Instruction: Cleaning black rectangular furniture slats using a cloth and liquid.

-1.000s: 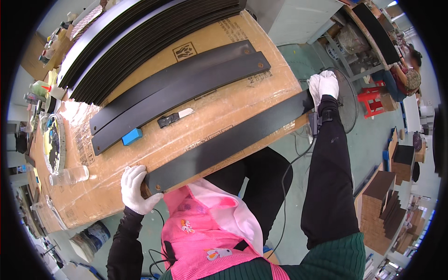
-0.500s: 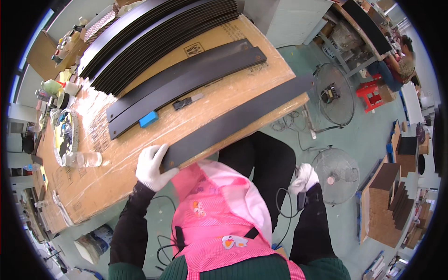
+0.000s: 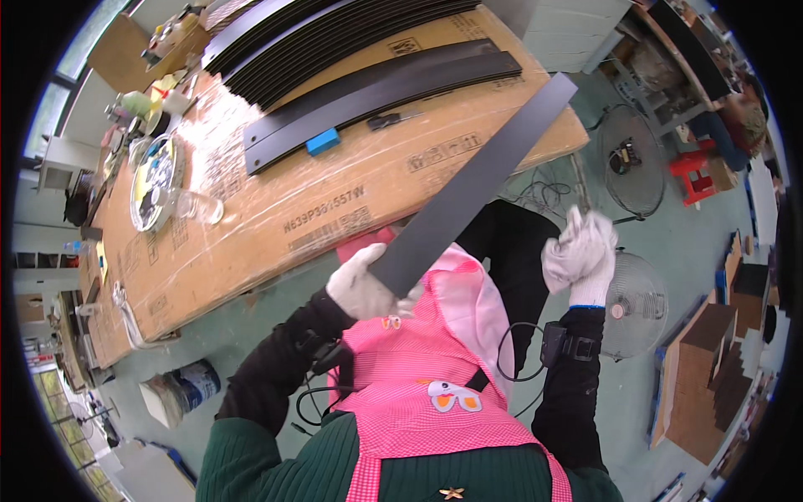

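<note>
A long, flat dark grey board (image 3: 468,197) slants up and to the right, from in front of my apron across the near edge of the table. My left hand (image 3: 364,284), in a white glove, grips its near end, with fingers and thumb on either side. The board's far end reaches past the table's right corner. My right hand (image 3: 592,280), also gloved in white, is raised right of the board and apart from it. It is closed around what looks like a bunched pale cloth (image 3: 573,251), slightly blurred.
On the cardboard-covered table (image 3: 335,201) lie two similar dark boards (image 3: 385,96), a blue block (image 3: 323,141), a knife-like tool (image 3: 389,120) and a large board stack (image 3: 335,42). A clear bottle (image 3: 201,207) stands left. Fans (image 3: 633,163) and a red stool (image 3: 693,176) are on the right.
My left hand has lifted the board off the table edge and swung it steeper, toward my body. The right hand has risen from beside my leg with the pale cloth. The view has shifted.
</note>
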Motion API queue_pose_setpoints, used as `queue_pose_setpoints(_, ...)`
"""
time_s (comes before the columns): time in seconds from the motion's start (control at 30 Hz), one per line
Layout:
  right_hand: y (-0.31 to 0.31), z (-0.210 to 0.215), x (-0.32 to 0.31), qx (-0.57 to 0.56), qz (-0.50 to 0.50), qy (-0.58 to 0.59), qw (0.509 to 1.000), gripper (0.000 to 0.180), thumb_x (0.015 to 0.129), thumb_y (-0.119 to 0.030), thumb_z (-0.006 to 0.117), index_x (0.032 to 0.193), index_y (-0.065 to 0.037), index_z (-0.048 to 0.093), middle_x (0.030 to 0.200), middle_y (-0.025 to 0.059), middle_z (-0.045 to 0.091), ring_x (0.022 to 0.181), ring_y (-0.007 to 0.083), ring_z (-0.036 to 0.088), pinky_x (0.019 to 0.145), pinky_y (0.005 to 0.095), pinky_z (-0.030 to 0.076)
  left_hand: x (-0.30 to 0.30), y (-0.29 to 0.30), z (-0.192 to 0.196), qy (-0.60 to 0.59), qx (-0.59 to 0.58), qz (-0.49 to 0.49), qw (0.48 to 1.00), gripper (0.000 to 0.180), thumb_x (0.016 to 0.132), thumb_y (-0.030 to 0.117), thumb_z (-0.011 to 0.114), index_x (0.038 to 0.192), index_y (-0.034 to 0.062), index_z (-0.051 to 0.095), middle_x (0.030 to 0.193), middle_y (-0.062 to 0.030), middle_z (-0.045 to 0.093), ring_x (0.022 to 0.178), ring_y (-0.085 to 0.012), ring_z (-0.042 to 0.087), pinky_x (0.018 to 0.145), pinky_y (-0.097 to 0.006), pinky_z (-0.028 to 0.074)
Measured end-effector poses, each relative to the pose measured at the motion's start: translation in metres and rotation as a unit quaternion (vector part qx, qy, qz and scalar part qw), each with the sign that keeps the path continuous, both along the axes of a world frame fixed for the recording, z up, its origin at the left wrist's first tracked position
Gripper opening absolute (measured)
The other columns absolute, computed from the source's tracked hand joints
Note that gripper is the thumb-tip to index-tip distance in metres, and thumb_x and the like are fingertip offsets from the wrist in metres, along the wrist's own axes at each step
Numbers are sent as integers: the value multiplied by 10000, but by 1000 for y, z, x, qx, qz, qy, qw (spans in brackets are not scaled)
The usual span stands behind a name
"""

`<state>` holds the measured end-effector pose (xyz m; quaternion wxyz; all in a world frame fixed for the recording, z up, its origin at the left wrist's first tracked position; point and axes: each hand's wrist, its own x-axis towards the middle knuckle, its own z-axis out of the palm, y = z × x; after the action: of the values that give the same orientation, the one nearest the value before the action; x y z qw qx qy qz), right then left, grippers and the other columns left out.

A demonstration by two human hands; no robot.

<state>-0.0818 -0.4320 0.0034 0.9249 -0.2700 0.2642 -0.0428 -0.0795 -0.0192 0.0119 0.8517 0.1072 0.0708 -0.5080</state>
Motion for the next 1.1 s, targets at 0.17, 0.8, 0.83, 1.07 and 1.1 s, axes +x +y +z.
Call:
queue_pose_setpoints(0.17,141,67,19,-789,-16,-246,562,208,935,-125,762,1126,-81,691,1130,119,661,1003,310,671,897,399,553,-17,-20,-10,53,-65,21,996,662,1105,600,374,1511,97,515,1358,-128,613,1087,-335,566,920,-454,444)
queue_pose_setpoints(0.8,4,-23,266,-931,-13,91,354,452,948,-448,623,1199,-72,643,1099,242,705,1025,442,705,881,541,577,-55,35,38,16,218,96,971,657,1093,518,350,1287,-79,544,753,-181,556,517,-242,460,465,-346,339)
queue_pose_setpoints(0.83,30,-20,247,-927,-24,65,368,436,951,-433,623,1185,-66,648,1072,229,705,991,434,704,868,546,573,-54,33,39,66,285,126,948,661,1091,522,346,1298,-75,544,764,-186,563,514,-246,459,470,-347,345)
queue_pose_setpoints(1.07,256,35,25,-761,262,-279,523,209,830,-350,650,962,-240,769,897,70,730,935,327,725,757,706,457,-51,55,4,130,206,77,967,694,1062,605,366,1394,23,544,722,-110,535,490,-162,426,461,-315,345)
queue_pose_setpoints(1.1,268,-2,18,-683,195,-364,603,208,861,-340,626,960,-229,771,899,78,741,966,332,736,738,726,440,-45,50,17,49,379,52,923,720,1049,623,362,1390,17,551,684,-92,511,480,-164,425,458,-323,333)
